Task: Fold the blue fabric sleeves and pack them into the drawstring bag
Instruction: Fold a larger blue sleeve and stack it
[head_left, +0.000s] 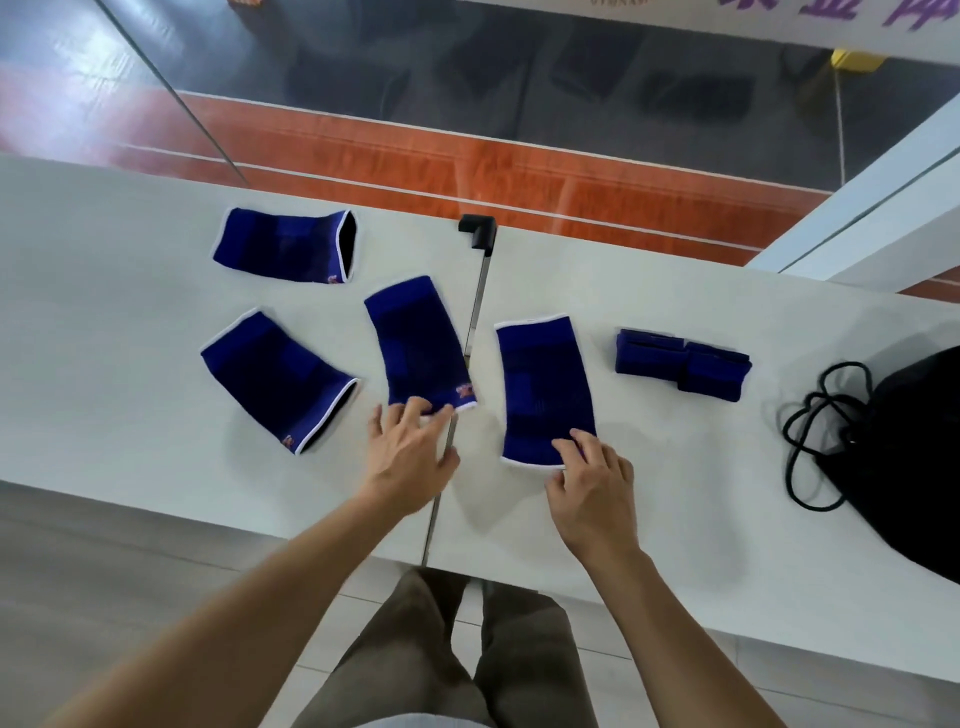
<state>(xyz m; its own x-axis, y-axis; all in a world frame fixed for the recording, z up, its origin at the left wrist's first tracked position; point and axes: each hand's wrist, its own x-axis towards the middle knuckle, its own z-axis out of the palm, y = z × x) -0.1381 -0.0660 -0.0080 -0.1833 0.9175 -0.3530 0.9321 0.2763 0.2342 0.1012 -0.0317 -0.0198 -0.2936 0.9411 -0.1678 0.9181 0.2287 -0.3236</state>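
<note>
Several blue fabric sleeves lie flat on the white table (104, 322). One sleeve (545, 389) lies in front of me, and my right hand (592, 488) rests its fingertips on its near edge. A second sleeve (415, 343) lies left of the table seam, with the fingertips of my left hand (410, 457) touching its near end, fingers spread. Two more sleeves lie at the left (275, 374) and far left (285, 244). Folded sleeves (680, 364) sit to the right. The black drawstring bag (904, 457) lies at the right edge, its cord looped on the table.
A metal strip with a black corner bracket (478, 234) runs along the seam between the two table halves. Beyond the table is a red and grey floor. My legs show below the table's near edge.
</note>
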